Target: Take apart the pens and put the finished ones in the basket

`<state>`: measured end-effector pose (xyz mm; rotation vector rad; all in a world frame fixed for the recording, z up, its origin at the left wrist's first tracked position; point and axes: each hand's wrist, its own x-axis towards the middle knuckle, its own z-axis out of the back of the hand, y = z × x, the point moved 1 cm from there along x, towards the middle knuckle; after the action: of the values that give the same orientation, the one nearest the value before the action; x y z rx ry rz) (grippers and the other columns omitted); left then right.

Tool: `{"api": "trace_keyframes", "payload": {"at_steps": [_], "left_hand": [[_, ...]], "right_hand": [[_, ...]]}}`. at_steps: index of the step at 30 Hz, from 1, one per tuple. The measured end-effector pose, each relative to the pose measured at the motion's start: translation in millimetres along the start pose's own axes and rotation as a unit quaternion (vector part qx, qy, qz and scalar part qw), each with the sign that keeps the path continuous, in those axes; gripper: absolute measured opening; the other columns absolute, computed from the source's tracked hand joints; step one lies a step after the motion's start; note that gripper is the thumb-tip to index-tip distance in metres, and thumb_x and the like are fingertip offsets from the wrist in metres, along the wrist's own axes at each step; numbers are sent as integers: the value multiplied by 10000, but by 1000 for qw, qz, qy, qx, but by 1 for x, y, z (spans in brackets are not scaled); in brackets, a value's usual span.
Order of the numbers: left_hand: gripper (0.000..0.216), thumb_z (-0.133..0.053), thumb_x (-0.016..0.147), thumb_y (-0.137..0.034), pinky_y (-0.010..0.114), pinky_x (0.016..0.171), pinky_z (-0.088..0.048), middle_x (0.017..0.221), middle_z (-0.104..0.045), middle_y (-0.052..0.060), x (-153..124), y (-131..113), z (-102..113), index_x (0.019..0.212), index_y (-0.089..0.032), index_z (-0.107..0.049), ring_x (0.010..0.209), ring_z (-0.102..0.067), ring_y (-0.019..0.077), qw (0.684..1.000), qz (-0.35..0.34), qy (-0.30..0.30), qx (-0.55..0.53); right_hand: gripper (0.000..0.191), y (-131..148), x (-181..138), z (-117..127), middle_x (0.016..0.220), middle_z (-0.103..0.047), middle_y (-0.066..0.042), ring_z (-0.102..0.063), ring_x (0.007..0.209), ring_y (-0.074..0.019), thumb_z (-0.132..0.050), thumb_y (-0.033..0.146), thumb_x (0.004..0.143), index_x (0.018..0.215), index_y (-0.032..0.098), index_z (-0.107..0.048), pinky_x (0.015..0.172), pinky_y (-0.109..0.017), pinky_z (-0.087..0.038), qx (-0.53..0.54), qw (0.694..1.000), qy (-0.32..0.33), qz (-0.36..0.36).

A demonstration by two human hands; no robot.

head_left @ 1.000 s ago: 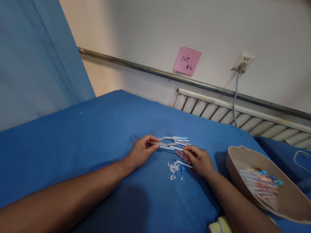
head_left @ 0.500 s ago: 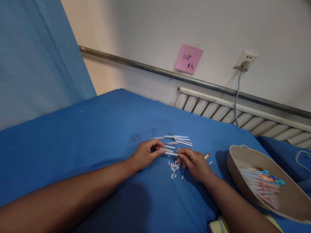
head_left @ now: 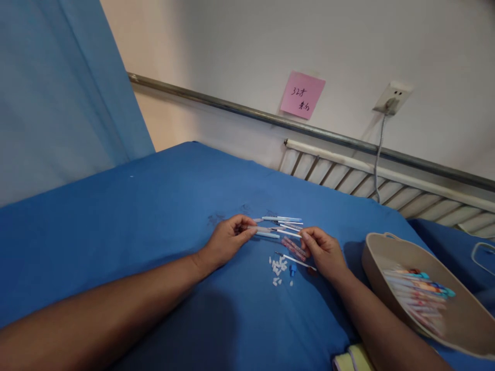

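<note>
My left hand (head_left: 227, 240) is closed in a pinch on the end of a thin pen barrel (head_left: 266, 234). My right hand (head_left: 324, 250) pinches a slim white refill (head_left: 289, 233) that points toward that barrel. It also grips a pink patterned pen barrel (head_left: 294, 249) against the palm. Both hands rest on the blue sheet (head_left: 154, 216). Several loose pen parts (head_left: 281, 220) lie just beyond my fingers. A little heap of small white caps (head_left: 276, 268) and one blue cap (head_left: 293, 269) lies below and between my hands. Another thin refill (head_left: 297, 260) lies under my right hand.
A beige oval basket (head_left: 390, 247) with several coloured pens (head_left: 419, 294) stands at the right. A yellow-edged object (head_left: 353, 358) shows at the bottom edge. Behind are a radiator (head_left: 348, 175), a wall rail, a pink note (head_left: 302, 96), a socket (head_left: 392, 97) and a blue curtain (head_left: 58, 93).
My right hand has drawn back to the right and up, pulling away from my left hand. The left hand has barely moved. The view has shifted slightly.
</note>
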<state>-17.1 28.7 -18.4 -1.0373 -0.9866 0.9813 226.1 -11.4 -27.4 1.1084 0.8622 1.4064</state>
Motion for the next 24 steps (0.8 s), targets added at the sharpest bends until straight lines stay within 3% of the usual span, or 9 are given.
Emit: {"api": "trace_keyframes", "payload": {"at_steps": [24], "left_hand": [[228,-623,745,-357,240,635,-435,738,-579,-6,2,2,0,857,-159,-604,678,-534,122,1000,9,-1,2]], "right_hand": [[309,-7,4,2,577,-514,30,-443,498,-104,-512,478,842,747,190,-573,515,-227,-377,-2,1000,-5,18]]}}
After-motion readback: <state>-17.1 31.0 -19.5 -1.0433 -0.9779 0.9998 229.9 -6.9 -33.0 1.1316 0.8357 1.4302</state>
